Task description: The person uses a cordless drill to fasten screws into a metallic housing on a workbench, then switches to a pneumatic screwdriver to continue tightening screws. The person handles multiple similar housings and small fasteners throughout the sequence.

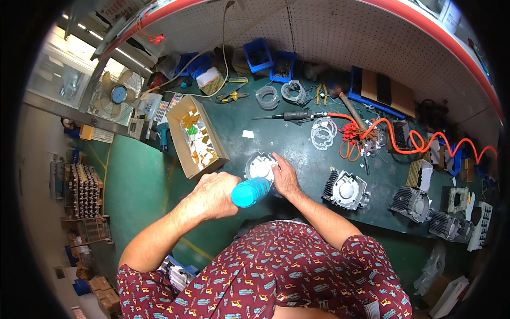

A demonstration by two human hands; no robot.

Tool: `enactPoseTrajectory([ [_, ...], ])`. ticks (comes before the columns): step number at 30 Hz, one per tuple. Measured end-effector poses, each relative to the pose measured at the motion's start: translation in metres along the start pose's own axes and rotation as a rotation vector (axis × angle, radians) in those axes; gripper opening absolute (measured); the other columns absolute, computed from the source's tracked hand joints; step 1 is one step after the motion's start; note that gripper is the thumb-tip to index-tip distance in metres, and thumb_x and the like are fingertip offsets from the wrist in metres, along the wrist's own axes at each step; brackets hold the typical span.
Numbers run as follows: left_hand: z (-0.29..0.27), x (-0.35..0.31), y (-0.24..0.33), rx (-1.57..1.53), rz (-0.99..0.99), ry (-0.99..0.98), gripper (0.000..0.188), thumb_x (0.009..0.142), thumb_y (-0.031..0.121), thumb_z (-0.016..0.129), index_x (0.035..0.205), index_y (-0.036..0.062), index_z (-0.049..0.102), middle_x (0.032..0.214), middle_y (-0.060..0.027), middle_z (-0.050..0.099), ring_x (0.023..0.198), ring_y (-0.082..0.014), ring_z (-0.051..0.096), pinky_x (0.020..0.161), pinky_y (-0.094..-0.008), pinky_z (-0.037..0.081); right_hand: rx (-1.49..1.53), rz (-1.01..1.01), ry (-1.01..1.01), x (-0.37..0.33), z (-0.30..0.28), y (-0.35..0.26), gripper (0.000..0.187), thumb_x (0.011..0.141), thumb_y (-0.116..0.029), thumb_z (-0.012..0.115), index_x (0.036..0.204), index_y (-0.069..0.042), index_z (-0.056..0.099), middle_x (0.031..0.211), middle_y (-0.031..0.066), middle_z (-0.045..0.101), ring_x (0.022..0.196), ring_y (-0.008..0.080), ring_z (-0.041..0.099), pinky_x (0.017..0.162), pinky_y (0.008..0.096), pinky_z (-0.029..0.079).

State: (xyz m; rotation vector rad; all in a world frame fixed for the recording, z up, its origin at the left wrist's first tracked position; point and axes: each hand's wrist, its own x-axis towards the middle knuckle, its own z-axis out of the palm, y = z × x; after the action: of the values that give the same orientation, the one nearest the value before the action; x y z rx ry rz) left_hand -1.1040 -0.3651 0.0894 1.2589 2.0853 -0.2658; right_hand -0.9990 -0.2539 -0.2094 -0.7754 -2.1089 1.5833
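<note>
My left hand [215, 194] is closed around a teal power screwdriver [251, 192], seen from its rear end. The tool stands over the near edge of a silvery cast-metal engine part [260, 166] on the bench; its tip is hidden beneath its body. My right hand [286, 176] grips the right side of that engine part, with the fingers bent over its rim. Left of the part is an open cardboard box [215, 139] of small white and yellow-brown packets. A finned cylinder head [346, 190] lies farther right on the bench.
An air tool [289, 115] on a coiled orange hose [409, 143] lies across the bench. Behind it are metal rings [267, 98], pliers [232, 97] and blue bins [258, 55]. More finned castings [410, 204] stand at the right edge. A fan [118, 94] is at the left.
</note>
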Motion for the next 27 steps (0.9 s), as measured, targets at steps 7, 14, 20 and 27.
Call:
enactPoseTrajectory([
  [7, 0.009, -0.021, -0.014, -0.228, 0.017, 0.084, 0.031, 0.075, 0.030, 0.084, 0.096, 0.0091, 0.073, 0.092, -0.0158, 0.075, 0.091, -0.0378, 0.072, 0.083, -0.0463, 0.058, 0.034, -0.034, -0.045, -0.001, 0.004, 0.005, 0.048, 0.099, -0.020, 0.050, 0.142, 0.001, 0.056, 0.139, 0.0261, 0.059, 0.130, 0.0427, 0.054, 0.113, 0.0461, 0.041],
  [14, -0.040, 0.008, -0.070, -0.155, -0.101, 0.439, 0.037, 0.082, 0.017, 0.082, 0.116, 0.0069, 0.072, 0.103, -0.0177, 0.075, 0.094, -0.0303, 0.074, 0.088, -0.0393, 0.056, 0.006, 0.007, -0.056, 0.002, -0.001, -0.002, 0.047, 0.100, -0.018, 0.053, 0.142, 0.002, 0.055, 0.141, 0.0258, 0.059, 0.135, 0.0395, 0.054, 0.115, 0.0426, 0.041],
  [20, 0.067, 0.228, -0.189, -0.758, -0.274, 0.641, 0.078, 0.069, 0.012, 0.081, 0.140, -0.0015, 0.051, 0.118, -0.0192, 0.067, 0.110, -0.0294, 0.065, 0.097, -0.0364, 0.051, 0.000, 0.059, -0.102, -0.002, -0.012, -0.015, 0.050, 0.100, -0.021, 0.055, 0.146, 0.000, 0.052, 0.144, 0.0266, 0.057, 0.135, 0.0401, 0.054, 0.115, 0.0429, 0.041],
  [27, 0.127, 0.362, -0.216, -0.580, -0.654, 0.489, 0.070, 0.077, 0.014, 0.079, 0.140, 0.0098, 0.048, 0.132, -0.0157, 0.063, 0.128, -0.0359, 0.059, 0.107, -0.0551, 0.040, -0.082, 0.243, -0.060, -0.012, -0.017, -0.025, 0.050, 0.101, -0.029, 0.058, 0.143, -0.004, 0.053, 0.135, 0.0245, 0.061, 0.127, 0.0422, 0.056, 0.110, 0.0468, 0.044],
])
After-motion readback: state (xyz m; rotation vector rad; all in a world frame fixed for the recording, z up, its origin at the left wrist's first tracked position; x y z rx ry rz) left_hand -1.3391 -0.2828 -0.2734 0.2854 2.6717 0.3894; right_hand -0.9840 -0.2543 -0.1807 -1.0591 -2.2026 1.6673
